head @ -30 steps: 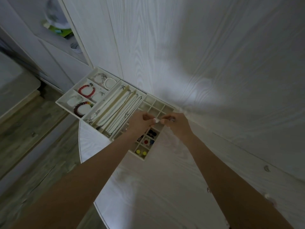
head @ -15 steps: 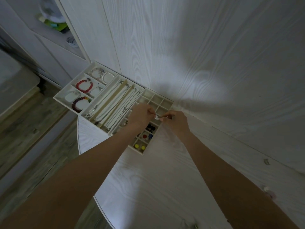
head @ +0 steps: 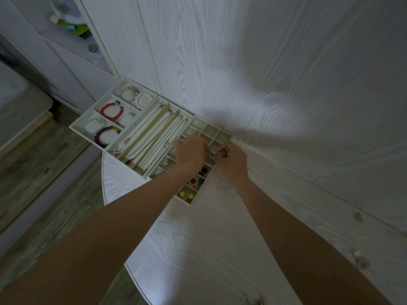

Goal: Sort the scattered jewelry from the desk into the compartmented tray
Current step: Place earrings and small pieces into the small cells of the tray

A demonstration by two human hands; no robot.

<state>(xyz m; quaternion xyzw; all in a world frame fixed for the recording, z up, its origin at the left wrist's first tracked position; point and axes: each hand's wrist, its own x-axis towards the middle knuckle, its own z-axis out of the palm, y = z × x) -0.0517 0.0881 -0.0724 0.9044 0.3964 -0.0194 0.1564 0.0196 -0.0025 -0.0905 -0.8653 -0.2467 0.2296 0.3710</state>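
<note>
Tray [head: 77, 127] sits at desk's [head: 198, 249] far left edge. Both hands over tray's small-grid section, fingertips meeting. Left hand [head: 191, 150] and right hand [head: 232, 160] each pinch one tiny metal piece [head: 215, 154] btwn them; type too small to tell. Red bracelet [head: 111, 111] in tray's far-left compartments, chains [head: 154, 137] in middle slots.

Two bare forearms, no sleeves, each grip [head: 191, 151] ungloved.

White wood-grain table [head: 198, 249], matt; the compartmented tray [head: 199, 122] looks matt cream plastic; glossy red bead bracelet [head: 111, 111]; thin metal chains [head: 158, 137] glinting in the long slots.
</note>
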